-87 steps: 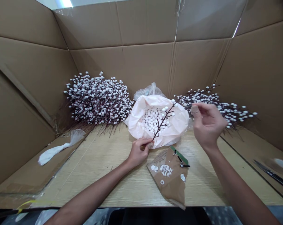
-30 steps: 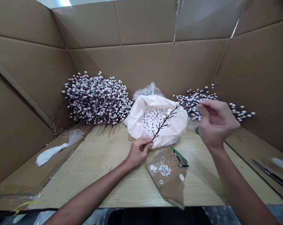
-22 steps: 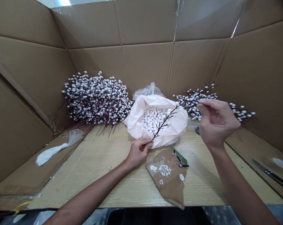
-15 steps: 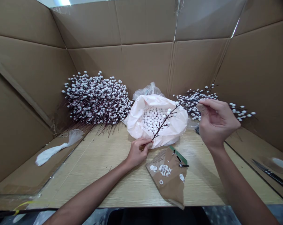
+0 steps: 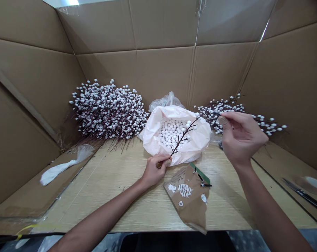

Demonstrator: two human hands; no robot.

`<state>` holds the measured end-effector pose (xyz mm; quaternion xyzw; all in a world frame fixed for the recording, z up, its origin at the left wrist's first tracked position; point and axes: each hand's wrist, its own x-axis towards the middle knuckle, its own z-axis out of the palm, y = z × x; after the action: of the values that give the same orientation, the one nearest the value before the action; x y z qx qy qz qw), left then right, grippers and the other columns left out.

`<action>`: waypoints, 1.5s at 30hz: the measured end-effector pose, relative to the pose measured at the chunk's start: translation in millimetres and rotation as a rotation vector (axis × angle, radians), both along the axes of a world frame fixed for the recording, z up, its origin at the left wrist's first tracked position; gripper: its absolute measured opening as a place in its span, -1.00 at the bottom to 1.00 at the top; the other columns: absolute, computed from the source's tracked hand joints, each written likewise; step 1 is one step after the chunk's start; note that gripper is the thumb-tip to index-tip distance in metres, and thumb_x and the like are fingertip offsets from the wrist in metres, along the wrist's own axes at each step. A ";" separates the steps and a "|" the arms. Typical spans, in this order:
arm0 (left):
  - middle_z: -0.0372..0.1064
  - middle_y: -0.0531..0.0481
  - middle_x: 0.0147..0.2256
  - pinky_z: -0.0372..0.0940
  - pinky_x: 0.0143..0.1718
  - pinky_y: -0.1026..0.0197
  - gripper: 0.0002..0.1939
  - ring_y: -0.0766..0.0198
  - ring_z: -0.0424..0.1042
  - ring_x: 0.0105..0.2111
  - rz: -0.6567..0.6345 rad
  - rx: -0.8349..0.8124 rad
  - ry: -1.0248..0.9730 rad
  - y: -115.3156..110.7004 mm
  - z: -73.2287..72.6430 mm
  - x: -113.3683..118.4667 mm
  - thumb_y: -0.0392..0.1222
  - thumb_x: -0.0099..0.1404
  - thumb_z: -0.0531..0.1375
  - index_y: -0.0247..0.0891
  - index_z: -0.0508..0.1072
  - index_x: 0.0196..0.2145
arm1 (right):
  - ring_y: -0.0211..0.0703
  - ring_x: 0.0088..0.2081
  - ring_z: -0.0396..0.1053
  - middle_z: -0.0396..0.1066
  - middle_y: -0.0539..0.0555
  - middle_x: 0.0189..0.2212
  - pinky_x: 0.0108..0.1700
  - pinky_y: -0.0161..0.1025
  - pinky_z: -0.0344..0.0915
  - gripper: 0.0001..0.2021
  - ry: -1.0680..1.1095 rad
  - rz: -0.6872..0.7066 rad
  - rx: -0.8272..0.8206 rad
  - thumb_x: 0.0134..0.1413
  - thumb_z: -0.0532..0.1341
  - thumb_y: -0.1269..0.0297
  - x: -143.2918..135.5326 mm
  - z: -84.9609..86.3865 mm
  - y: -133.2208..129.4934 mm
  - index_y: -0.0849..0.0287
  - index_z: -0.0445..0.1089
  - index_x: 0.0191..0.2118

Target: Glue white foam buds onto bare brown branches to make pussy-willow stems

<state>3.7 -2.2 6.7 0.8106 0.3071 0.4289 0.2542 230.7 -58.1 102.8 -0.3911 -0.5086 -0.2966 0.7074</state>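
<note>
My left hand (image 5: 156, 168) is pinched on the lower end of a dark brown artificial twig (image 5: 179, 140), which slants up to the right. White balls sit near its upper end; the lower side shoots are bare. Behind the twig, a pale pink plastic bag (image 5: 153, 140) stands open with many white foam balls (image 5: 170, 132) inside. My right hand (image 5: 242, 134) is raised to the right of the bag, thumb and forefinger closed on a short thin dark stick (image 5: 216, 113) that points left toward the twig's tip, apart from it.
Finished white-berry branches (image 5: 111, 112) are piled at the left, with a smaller pile (image 5: 213, 113) at the back right. A cardboard piece (image 5: 189, 206) with white glue lies in front. Scissors (image 5: 303, 196) and a tape roll (image 5: 315, 182) lie right. Cardboard walls (image 5: 134, 73) surround the table.
My right hand has shifted slightly left, and the thin dark stick at its fingertips now shows more clearly. My left hand and the twig have hardly moved.
</note>
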 end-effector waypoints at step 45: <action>0.57 -0.12 -0.29 0.41 -0.20 0.19 -0.82 0.18 0.53 -0.28 0.012 -0.029 -0.001 0.3 -1.0 -0.3 -0.33 0.20 0.18 -0.33 0.59 -0.27 | -0.09 -0.28 0.45 0.47 0.04 -0.36 -0.27 -0.14 0.42 -0.84 -0.006 0.001 -0.024 0.01 0.29 0.45 1.5 0.8 -2.2 0.08 0.49 -0.26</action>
<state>3.4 -1.9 5.8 0.8048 0.3180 0.4264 0.2633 232.2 -60.3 103.6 -0.3983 -0.5146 -0.2915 0.7012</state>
